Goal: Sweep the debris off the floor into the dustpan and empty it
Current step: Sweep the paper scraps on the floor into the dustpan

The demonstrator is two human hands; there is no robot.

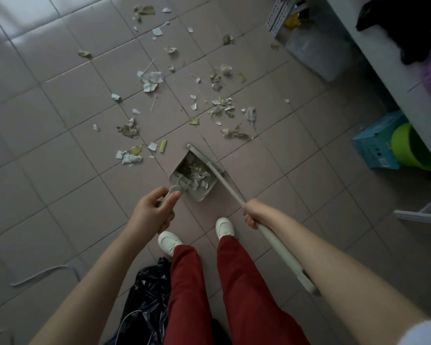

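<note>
A grey-green dustpan (pixel 195 189) rests on the tiled floor just ahead of my feet, holding paper scraps and leaf bits. My left hand (pixel 154 210) grips the top of its upright handle. My right hand (pixel 253 214) is closed around the pale broom handle (pixel 230 189), whose head (pixel 197 151) lies at the far edge of the pan. Debris (pixel 184 95) of torn paper, dry leaves and sticks is scattered over the tiles beyond the pan, from far left to right.
A black rubbish bag (pixel 147 295) lies beside my left leg. At the right stand a white counter (pixel 383 53), a clear bin (pixel 311 53), a blue box (pixel 376 145) and a green bucket (pixel 411 148). White strips (pixel 42 273) lie at the lower left.
</note>
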